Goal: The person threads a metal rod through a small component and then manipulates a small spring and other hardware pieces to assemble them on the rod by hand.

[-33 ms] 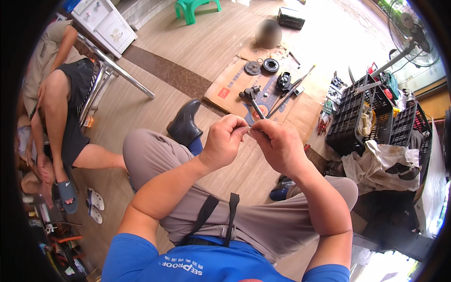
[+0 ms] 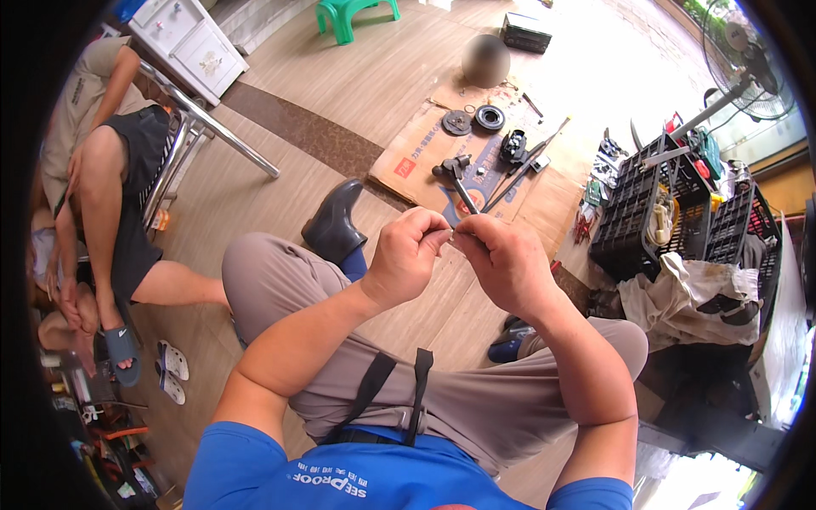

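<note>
My left hand (image 2: pixel 406 255) and my right hand (image 2: pixel 510 262) are both closed in a pinch, their fingertips meeting in front of me. A tiny thing sits between the fingertips, too small and covered to name. Just beyond my hands lies a flattened cardboard sheet (image 2: pixel 406 181) on the floor. On it rests a part with a dark, knobbed head and a metal shaft (image 2: pixel 465 194), its near end close to my right hand. Farther out are a grey disc (image 2: pixel 456 123), a black ring-shaped part (image 2: pixel 490 118), a black housing (image 2: pixel 513 146) and long thin dark rods (image 2: pixel 523 174).
Black plastic crates (image 2: pixel 633 208) full of tools stand at the right, with a pale cloth (image 2: pixel 688 293) beside them and a fan (image 2: pixel 748 68) behind. At the left another person (image 2: pixel 102 170) sits on a metal-framed chair (image 2: pixel 217 132). A green stool (image 2: pixel 344 17) and a black box (image 2: pixel 527 34) are at the back.
The seated person's hand at the left has shifted slightly near their foot. My own hands look the same.
</note>
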The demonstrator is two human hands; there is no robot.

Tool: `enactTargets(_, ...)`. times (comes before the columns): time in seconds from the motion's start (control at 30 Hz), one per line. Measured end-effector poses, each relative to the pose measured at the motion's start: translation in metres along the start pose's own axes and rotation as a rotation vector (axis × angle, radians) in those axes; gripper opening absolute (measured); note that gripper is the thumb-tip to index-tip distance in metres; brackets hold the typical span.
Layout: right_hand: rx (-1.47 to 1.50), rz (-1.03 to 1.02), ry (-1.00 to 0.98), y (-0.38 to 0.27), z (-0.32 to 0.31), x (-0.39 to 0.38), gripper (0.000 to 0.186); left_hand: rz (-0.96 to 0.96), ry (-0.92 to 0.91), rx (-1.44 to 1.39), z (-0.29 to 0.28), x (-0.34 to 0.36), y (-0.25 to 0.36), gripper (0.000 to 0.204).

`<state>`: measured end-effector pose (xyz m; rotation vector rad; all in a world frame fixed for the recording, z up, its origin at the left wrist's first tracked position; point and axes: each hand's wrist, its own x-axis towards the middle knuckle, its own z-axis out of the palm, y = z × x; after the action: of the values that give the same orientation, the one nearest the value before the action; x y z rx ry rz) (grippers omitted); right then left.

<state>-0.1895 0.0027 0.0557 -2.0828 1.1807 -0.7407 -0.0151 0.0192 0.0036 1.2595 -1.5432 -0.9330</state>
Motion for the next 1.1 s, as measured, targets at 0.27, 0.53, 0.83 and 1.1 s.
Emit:
enactTargets(0.27, 0.089, 0.096, 0.045, 0.006, -0.002, 0.009, 0.012, 0.095, -0.067, 0.053, 0.001, -0.003, -0.002, 0.004)
enactTargets(0.53, 0.34, 0.283, 0.063, 0.045, 0.008, 0.015, 0.015, -0.152, -0.066, -0.248, -0.003, -0.003, 0.003, 0.006)
enactTargets(0.83, 0.424, 0.536, -0.239, 0.051, 0.004, 0.014, 0.017, -0.29, 0.045, -0.535, -0.018, 0.008, -0.008, 0.008)
enactTargets(1.1, 0.372, 0.194, 0.14, 0.039, 0.018, 0.01, 0.021, -0.31, 0.05, -0.422, -0.01, 0.007, -0.007, 0.008)
